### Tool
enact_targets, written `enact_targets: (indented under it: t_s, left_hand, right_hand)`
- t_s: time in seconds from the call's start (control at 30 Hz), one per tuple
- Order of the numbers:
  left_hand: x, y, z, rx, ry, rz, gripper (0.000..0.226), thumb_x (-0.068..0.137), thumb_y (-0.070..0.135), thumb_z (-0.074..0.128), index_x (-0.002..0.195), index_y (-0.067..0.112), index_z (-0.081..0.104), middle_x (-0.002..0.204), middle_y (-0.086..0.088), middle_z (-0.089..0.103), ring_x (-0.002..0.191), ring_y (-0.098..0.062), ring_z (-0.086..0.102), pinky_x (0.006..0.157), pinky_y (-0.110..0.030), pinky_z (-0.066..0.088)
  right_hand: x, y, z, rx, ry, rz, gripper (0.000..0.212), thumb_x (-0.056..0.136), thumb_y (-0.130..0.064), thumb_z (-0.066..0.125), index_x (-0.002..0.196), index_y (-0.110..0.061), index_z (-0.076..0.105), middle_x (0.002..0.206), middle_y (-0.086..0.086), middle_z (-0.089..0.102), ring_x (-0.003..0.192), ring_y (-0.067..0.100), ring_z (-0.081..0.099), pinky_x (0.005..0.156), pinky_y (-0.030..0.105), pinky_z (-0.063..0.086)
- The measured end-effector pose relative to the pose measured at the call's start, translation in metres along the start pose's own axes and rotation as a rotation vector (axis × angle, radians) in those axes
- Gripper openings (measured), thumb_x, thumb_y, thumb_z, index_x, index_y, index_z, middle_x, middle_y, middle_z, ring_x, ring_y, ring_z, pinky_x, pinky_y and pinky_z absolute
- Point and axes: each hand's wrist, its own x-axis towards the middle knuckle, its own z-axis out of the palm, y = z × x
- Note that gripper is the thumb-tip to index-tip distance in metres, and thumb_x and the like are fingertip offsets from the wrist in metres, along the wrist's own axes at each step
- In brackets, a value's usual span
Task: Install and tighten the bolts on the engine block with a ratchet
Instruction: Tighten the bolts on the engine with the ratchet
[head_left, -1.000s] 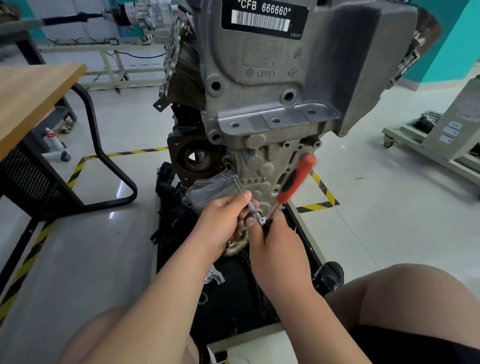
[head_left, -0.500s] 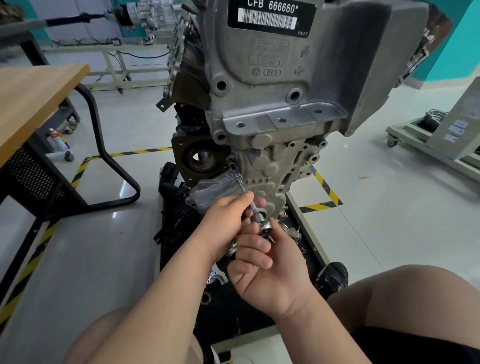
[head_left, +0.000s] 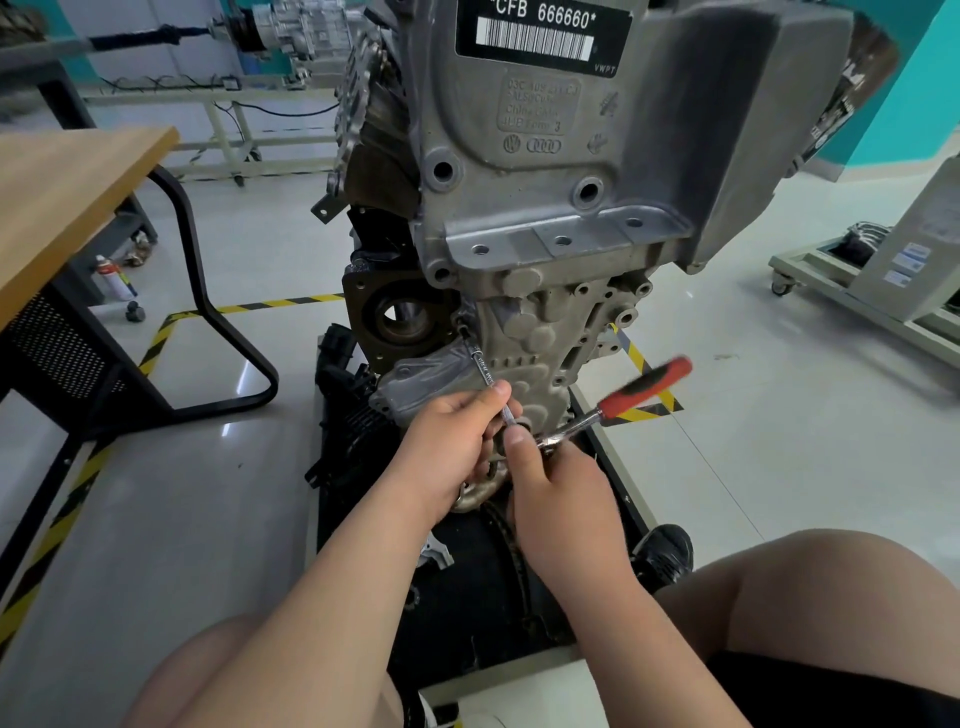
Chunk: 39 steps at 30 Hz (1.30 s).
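Extension bar (head_left: 483, 369) slants up-left to the bolt (head_left: 459, 323) from my left hand (head_left: 452, 441), fingers (head_left: 498, 389) pinching it; right hand (head_left: 561, 488) grips the ratchet (head_left: 608, 408) head.

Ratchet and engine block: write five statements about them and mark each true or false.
1. The left hand pinches the extension bar. True.
2. The ratchet has a blue handle. False: it is red and black.
3. The ratchet handle points left. False: it points up and right.
4. The right hand holds the ratchet at its head. True.
5. The extension bar's far tip reaches the engine block. True.
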Motion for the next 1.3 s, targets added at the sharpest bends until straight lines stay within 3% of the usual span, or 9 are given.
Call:
enact_targets:
  t_s: [0.07, 0.13, 0.37, 0.57, 0.83, 0.97, 1.1, 1.2, 1.3]
  left_hand:
    - [0.001, -0.001, 0.001, 0.002, 0.011, -0.005, 0.035, 0.093, 0.038, 0.056, 0.065, 0.028, 0.075, 0.052, 0.010, 0.046, 0.041, -0.002, 0.040, 0.038, -0.016, 0.033]
    - [0.001, -0.001, 0.000, -0.004, 0.004, -0.007, 0.035, 0.093, 0.039, 0.056, 0.066, 0.028, 0.074, 0.051, 0.010, 0.045, 0.040, -0.002, 0.040, 0.038, -0.017, 0.032]
    - [-0.002, 0.002, 0.001, -0.029, -0.055, -0.001, 0.039, 0.098, 0.034, 0.048, 0.074, 0.027, 0.077, 0.055, 0.012, 0.045, 0.042, -0.003, 0.043, 0.041, -0.015, 0.036]
    - [-0.002, 0.004, 0.000, -0.068, -0.057, 0.000, 0.040, 0.098, 0.031, 0.049, 0.069, 0.026, 0.076, 0.053, 0.012, 0.044, 0.041, -0.003, 0.042, 0.043, -0.014, 0.040]
    - [-0.001, 0.003, 0.001, -0.045, -0.033, 0.004, 0.037, 0.095, 0.035, 0.054, 0.066, 0.027, 0.075, 0.052, 0.011, 0.041, 0.038, -0.003, 0.035, 0.036, -0.014, 0.032]
    - [0.001, 0.001, -0.001, -0.025, -0.016, 0.006, 0.035, 0.093, 0.036, 0.057, 0.066, 0.026, 0.076, 0.052, 0.012, 0.043, 0.039, -0.001, 0.035, 0.037, -0.015, 0.030]
    - [0.002, -0.001, 0.000, -0.006, 0.022, -0.009, 0.031, 0.092, 0.036, 0.060, 0.068, 0.026, 0.076, 0.053, 0.014, 0.055, 0.043, -0.002, 0.041, 0.038, -0.015, 0.033]
    - [0.002, -0.001, 0.000, -0.019, 0.018, -0.011, 0.033, 0.092, 0.037, 0.060, 0.066, 0.025, 0.076, 0.051, 0.014, 0.049, 0.042, -0.002, 0.041, 0.038, -0.016, 0.033]
    - [0.001, 0.001, 0.000, -0.022, 0.005, -0.010, 0.034, 0.092, 0.038, 0.059, 0.065, 0.024, 0.074, 0.052, 0.009, 0.043, 0.041, -0.003, 0.037, 0.038, -0.017, 0.030]
  right_hand:
    - [0.003, 0.005, -0.002, -0.299, 0.062, -0.113, 0.048, 0.080, -0.069, 0.022, 0.071, -0.025, 0.040, 0.065, -0.007, 0.052, 0.064, 0.017, 0.051, 0.053, 0.032, 0.033]
    - [0.005, 0.008, -0.001, -0.267, 0.043, -0.115, 0.048, 0.084, -0.066, 0.023, 0.071, -0.024, 0.042, 0.063, -0.006, 0.051, 0.062, 0.016, 0.050, 0.053, 0.032, 0.033]
    - [0.004, -0.005, -0.002, 1.348, -0.492, 0.706, 0.057, 0.095, -0.057, 0.037, 0.063, -0.015, 0.058, 0.043, -0.005, 0.037, 0.030, 0.011, 0.030, 0.036, 0.020, 0.031]
    - [-0.001, -0.010, -0.003, 1.624, -0.685, 0.757, 0.056, 0.095, -0.058, 0.035, 0.068, -0.015, 0.059, 0.040, -0.006, 0.035, 0.027, 0.010, 0.032, 0.037, 0.022, 0.031]
    - [0.002, -0.009, 0.003, 1.256, -0.450, 0.651, 0.060, 0.093, -0.063, 0.038, 0.060, -0.016, 0.055, 0.043, -0.003, 0.034, 0.030, 0.012, 0.028, 0.037, 0.020, 0.031]
    - [0.001, -0.003, 0.001, 0.480, -0.182, 0.296, 0.066, 0.093, -0.061, 0.036, 0.060, -0.013, 0.066, 0.045, -0.001, 0.048, 0.038, 0.016, 0.042, 0.043, 0.025, 0.035]
    - [0.004, 0.005, -0.007, -0.256, 0.052, -0.105, 0.051, 0.075, -0.069, 0.036, 0.075, -0.022, 0.055, 0.057, -0.007, 0.055, 0.057, 0.012, 0.052, 0.051, 0.031, 0.037]
    - [0.008, 0.008, -0.008, -0.291, 0.104, -0.183, 0.040, 0.075, -0.067, 0.044, 0.069, -0.028, 0.050, 0.052, -0.008, 0.049, 0.051, 0.008, 0.046, 0.047, 0.027, 0.032]
    - [0.006, 0.003, -0.006, 0.033, 0.041, -0.050, 0.053, 0.082, -0.062, 0.046, 0.063, -0.014, 0.056, 0.048, 0.001, 0.051, 0.043, 0.011, 0.044, 0.045, 0.026, 0.033]
